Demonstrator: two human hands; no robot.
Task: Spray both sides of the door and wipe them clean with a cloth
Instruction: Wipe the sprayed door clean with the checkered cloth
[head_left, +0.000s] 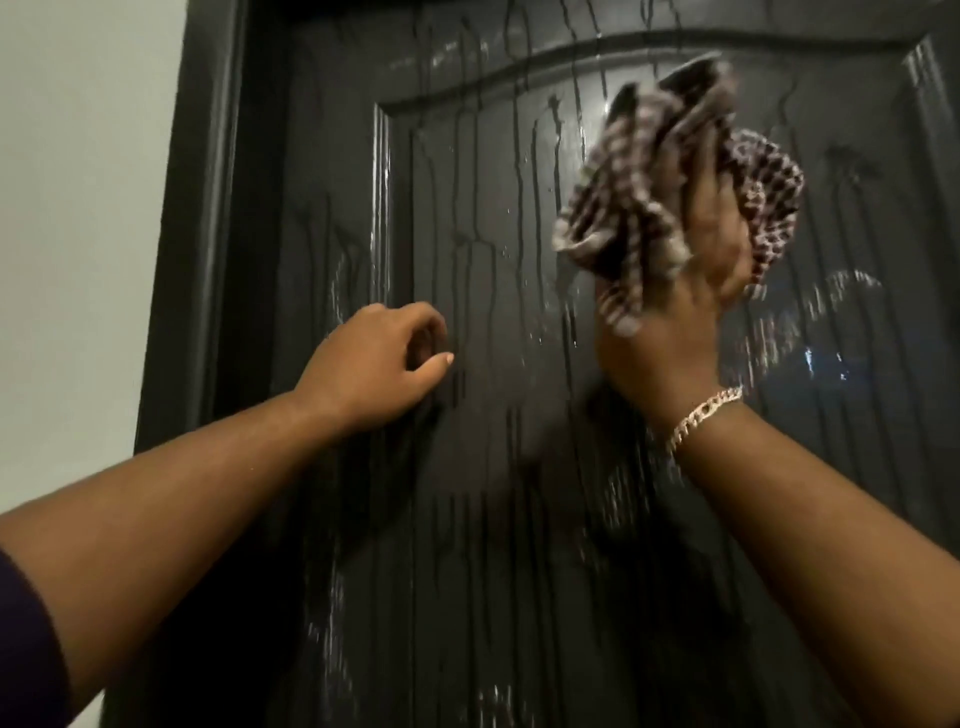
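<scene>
Wiping with my right hand (691, 291), its grip bunched round the cloth (670, 171); wet door (467, 519) streaks lie leftward, by my loosely curled, empty left hand (379, 364).

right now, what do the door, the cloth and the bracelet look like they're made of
Door: dark glossy paint over moulded panels, wood or metal, unclear; wet runs streak it. Cloth in the right hand: soft woven fabric, checked, folding limply. Bracelet: light shiny metal chain links.
</scene>
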